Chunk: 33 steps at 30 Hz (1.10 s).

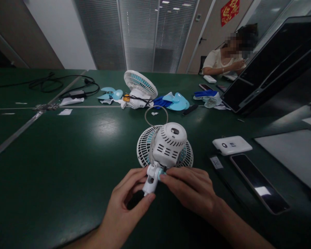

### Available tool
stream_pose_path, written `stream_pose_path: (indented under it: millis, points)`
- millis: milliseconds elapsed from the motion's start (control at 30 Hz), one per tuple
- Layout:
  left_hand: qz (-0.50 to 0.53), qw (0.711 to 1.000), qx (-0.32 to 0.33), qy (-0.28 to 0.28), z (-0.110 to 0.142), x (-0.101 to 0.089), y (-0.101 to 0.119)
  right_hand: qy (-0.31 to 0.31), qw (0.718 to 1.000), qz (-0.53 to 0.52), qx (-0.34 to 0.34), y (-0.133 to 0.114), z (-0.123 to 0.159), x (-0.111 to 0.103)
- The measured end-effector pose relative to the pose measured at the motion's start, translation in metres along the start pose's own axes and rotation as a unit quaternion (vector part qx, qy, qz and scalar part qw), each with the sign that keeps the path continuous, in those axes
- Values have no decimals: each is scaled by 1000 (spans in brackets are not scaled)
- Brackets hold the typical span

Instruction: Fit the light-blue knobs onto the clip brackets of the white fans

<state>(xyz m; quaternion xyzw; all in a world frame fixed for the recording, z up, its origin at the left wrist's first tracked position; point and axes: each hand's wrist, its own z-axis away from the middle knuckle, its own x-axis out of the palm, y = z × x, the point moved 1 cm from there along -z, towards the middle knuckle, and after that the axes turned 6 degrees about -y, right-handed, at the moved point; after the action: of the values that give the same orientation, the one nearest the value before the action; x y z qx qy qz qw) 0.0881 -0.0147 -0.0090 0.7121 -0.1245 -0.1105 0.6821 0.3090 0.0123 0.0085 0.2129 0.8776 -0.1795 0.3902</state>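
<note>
A small white fan (169,145) lies grille-down on the green table, its vented motor housing facing up. From its near side a white clip bracket (151,178) sticks out toward me. My left hand (131,197) grips this bracket between thumb and fingers from the left. On the right, my right hand (190,185) pinches a light-blue knob (160,173) at the bracket's side. Blue blades show faintly through the white grille (144,147) under the housing. A thin ring (157,116) lies just beyond the fan.
Farther back are another fan (141,84), loose blue blades (110,93), gloves (208,97) and black cables (46,83). To the right lie a white device (232,145), a phone (259,183) and a large black monitor (274,65). A person (225,58) sits across the table.
</note>
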Motion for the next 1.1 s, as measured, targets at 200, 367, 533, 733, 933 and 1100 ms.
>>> stream_pose_path:
  millis: [200, 367, 533, 733, 933, 1100]
  points:
    - [-9, 1000, 10, 9, 0, 1, -3, 25, 995, -20, 90, -3, 1, 10]
    - [-6, 1000, 25, 3, 2, 0, -8, 33, 998, -12, 48, -4, 0, 7]
    - [-4, 1000, 16, 14, 0, 0, -9, 0, 999, 5, 34, 5, 2, 3]
    - [-1, 1000, 14, 7, 0, 1, -8, 0, 999, 13, 44, 6, 2, 5]
    - [-10, 1000, 19, 16, -1, 0, -4, 28, 995, -27, 89, 0, 0, 10]
    - [-11, 1000, 24, 17, -2, 0, -3, -13, 999, -10, 34, 7, 5, 0]
